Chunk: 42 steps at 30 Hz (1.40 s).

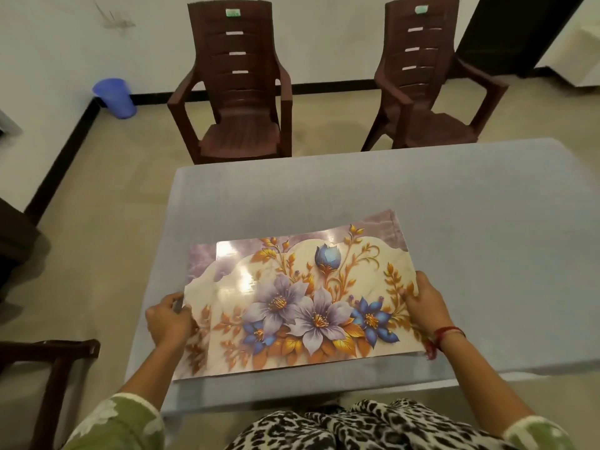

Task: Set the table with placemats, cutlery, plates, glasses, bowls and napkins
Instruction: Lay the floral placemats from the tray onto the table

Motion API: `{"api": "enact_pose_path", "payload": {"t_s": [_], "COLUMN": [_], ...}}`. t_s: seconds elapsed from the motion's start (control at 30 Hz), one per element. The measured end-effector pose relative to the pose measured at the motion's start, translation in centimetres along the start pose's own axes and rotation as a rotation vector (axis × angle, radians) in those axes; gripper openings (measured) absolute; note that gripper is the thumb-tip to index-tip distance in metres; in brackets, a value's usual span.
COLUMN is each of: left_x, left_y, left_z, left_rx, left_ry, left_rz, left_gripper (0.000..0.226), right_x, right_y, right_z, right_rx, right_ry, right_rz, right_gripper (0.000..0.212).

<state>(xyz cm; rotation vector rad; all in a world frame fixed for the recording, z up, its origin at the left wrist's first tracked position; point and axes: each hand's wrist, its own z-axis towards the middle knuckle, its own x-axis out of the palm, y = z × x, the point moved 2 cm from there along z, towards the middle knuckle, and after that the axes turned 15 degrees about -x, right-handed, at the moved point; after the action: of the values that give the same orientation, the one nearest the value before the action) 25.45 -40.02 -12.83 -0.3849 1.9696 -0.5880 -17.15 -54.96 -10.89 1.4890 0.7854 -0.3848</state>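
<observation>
Plainly, both hands had hold of the mats (308, 303), which lay at the near end of the table (454, 196). The left hand (168, 319) pinched the left side and the right hand (425, 306) curled over the right side. Two mats seemed stacked, the top one skewed. The sound move, I judged, was to lift one by both sides and lay it square to the near edge without rucking the cloth (324, 190). Grey cloth showed far and right, giving room; two chairs (240, 92) stood beyond the far edge.
</observation>
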Motion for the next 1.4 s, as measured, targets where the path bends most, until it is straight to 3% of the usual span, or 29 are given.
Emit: {"api": "enact_pose_path", "payload": {"t_s": [0.1,0.23,0.33,0.43,0.53,0.63,0.7,0.77,0.8,1.0,1.17,1.27,1.4], "left_x": [0.0,1.4,4.0,7.3,9.9,13.5,16.7,20.4,21.7,31.0,34.9,35.8,36.3], "left_y": [-0.6,-4.0,-7.2,-9.8,-12.2,-14.4,-15.5,-16.5,-17.0,-21.7,-22.6,-22.9,-22.5], "left_z": [-0.1,-2.2,-5.2,-9.1,-12.3,-15.2,-17.9,-20.4,-21.5,-29.2,-33.3,-34.7,-34.3], "left_rx": [0.024,0.233,0.306,0.238,0.167,0.157,0.167,0.163,0.159,0.128,-0.051,-0.037,-0.006], "left_ry": [-0.04,0.092,0.374,0.621,0.729,0.805,0.854,0.85,0.824,0.728,0.673,0.699,0.53], "left_rz": [0.172,0.029,-0.085,-0.074,-0.136,-0.123,-0.108,-0.122,-0.139,-0.241,-0.4,-0.378,-0.288], "left_gripper": [0.035,0.035,0.03,0.033,0.015,0.017,0.02,0.018,0.015,0.019,0.005,0.012,0.02], "right_x": [-2.7,-7.6,-11.3,-14.4,-17.2,-19.5,-21.7,-24.7,-26.0,-34.7,-38.3,-39.4,-39.4], "right_y": [-0.3,-2.2,-4.2,-6.0,-8.9,-12.9,-15.6,-18.7,-20.2,-28.2,-30.8,-31.7,-33.0], "right_z": [-0.6,-2.2,-3.1,-4.0,-4.4,-4.2,-3.5,-2.5,-2.0,1.7,6.0,8.5,10.0], "right_rx": [0.007,0.09,0.085,0.094,0.134,0.186,0.198,0.2,0.201,0.157,0.092,0.056,0.055], "right_ry": [-0.027,-0.055,-0.056,-0.053,-0.078,-0.122,-0.135,-0.159,-0.173,-0.199,-0.21,-0.182,-0.151], "right_rz": [0.103,0.513,0.614,0.688,0.683,0.647,0.617,0.551,0.506,0.251,0.032,-0.036,-0.099], "right_gripper": [0.018,0.019,0.078,0.097,0.1,0.098,0.072,0.031,0.024,0.024,0.03,0.033,0.033]}}
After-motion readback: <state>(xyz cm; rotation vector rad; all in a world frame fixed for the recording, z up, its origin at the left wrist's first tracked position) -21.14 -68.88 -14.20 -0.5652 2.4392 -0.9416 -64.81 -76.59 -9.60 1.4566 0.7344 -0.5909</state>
